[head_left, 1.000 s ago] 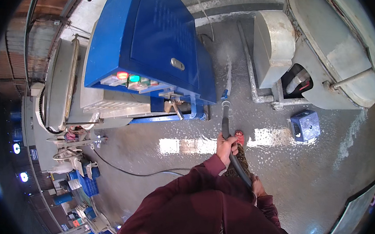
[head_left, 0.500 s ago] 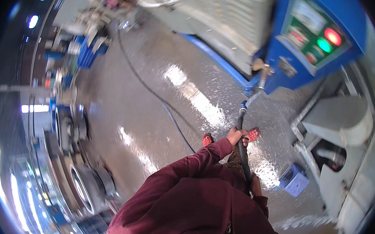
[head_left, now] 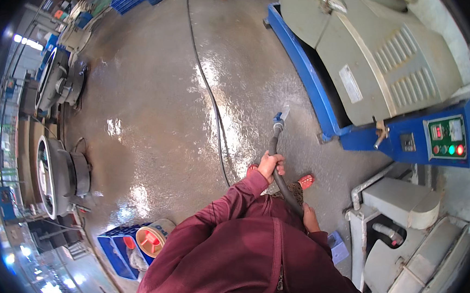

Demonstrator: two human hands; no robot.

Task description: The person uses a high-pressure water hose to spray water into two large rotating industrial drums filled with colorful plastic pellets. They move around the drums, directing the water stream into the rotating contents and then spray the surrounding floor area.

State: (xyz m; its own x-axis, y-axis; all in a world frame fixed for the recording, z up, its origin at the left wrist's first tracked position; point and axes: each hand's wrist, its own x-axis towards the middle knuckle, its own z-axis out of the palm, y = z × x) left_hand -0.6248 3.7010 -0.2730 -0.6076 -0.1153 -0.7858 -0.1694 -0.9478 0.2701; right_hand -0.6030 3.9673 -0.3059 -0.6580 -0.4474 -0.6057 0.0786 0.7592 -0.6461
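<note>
A dark hose (head_left: 285,192) runs up past my waist and ends in a blue nozzle (head_left: 278,118). Water sprays from its tip onto the wet floor. My left hand (head_left: 271,165) is closed around the hose below the nozzle. Further back, near my right hip, my right hand (head_left: 310,218) grips the same hose, its fingers partly hidden. The nozzle points away from me, left of a blue machine base (head_left: 300,69).
A thin dark cable or hose (head_left: 209,87) crosses the floor ahead. At right stand a large grey machine (head_left: 379,64) with a lit control panel (head_left: 447,140) and a grey metal unit (head_left: 400,201). Lower left sit a blue crate (head_left: 116,252) and a bucket (head_left: 155,236); a purple basket (head_left: 338,247) is at right.
The view has swung left, so the machine and panel appear further right. The nozzle has moved leftward, away from the machine's corner. The crate and bucket have come into view.
</note>
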